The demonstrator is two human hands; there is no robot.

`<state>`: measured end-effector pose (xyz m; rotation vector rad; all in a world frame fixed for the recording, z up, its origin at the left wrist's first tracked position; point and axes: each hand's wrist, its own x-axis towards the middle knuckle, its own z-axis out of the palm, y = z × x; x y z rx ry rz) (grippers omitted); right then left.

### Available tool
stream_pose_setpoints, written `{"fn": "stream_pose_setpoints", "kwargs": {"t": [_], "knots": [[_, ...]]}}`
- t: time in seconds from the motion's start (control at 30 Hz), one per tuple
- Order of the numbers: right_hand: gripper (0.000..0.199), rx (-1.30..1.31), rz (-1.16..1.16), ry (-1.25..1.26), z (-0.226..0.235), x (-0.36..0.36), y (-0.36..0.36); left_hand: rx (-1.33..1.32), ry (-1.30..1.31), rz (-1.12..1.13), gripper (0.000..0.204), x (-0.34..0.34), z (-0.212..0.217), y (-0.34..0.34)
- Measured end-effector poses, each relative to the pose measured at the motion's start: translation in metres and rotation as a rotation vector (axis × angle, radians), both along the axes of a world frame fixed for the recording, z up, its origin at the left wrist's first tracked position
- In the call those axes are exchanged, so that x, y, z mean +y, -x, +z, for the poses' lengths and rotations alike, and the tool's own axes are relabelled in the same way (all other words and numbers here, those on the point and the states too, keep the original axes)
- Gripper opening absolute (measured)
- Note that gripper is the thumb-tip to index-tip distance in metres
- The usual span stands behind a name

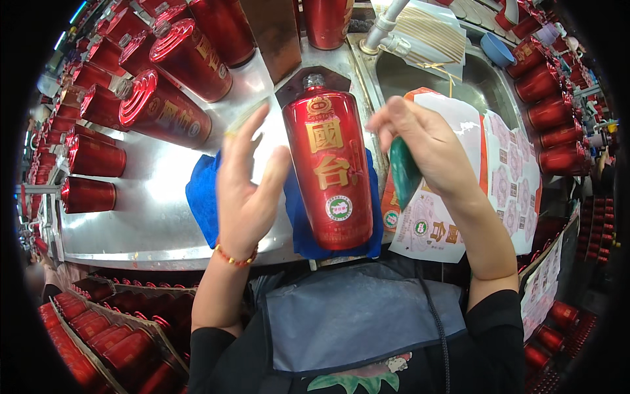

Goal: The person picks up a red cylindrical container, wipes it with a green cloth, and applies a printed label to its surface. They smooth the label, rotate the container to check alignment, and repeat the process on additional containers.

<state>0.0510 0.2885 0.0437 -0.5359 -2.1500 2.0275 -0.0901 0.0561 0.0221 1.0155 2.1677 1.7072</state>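
A glossy red bottle with gold lettering and a round green-and-white emblem lies before me, its neck pointing away. Blue cloth shows under it. To its left, my left hand is raised with the fingers stretched out and the thumb apart, not touching the bottle. A pale, blurred sliver shows by its fingers; I cannot tell what it is. Right of the bottle, my right hand is closed round a flat green scraper, its blade pointing down over printed decal sheets.
Several red bottles stand on the metal worktop at the left. A sink with a faucet lies at the far right, a blue bowl on its rim. Crates of red bottles sit below the near edge.
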Motion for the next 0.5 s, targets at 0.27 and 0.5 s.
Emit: {"fn": "stream_pose_setpoints", "kwargs": {"t": [0.27,0.5], "knots": [[0.086,-0.024,0.043,-0.084,-0.011,-0.020,0.027,-0.472,-0.255,-0.178,0.069,0.039,-0.013,-0.015],[0.086,0.014,0.075,0.207,-0.004,-0.021,0.031,-0.420,-0.272,-0.189,0.067,0.039,-0.014,-0.017]]}}
